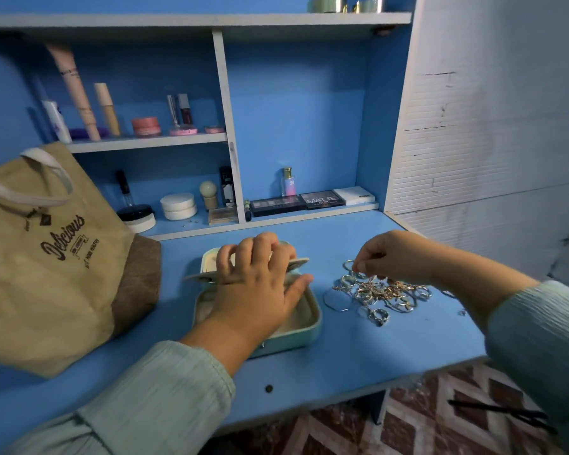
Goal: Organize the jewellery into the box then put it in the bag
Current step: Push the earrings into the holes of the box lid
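Gripping the box lid [243, 269], left hand [260, 284]; right hand [388, 254] pinching a ring [349, 266].

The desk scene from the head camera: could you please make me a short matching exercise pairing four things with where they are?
Things:
1. jute bag
2. jewellery box
3. jewellery pile
4. eyeshadow palette

Places:
A. in the shelf compartment behind the desk
B. under the left hand
C. at the desk's left end
D. at the fingertips of the right hand

Pairs: 1-C, 2-B, 3-D, 4-A
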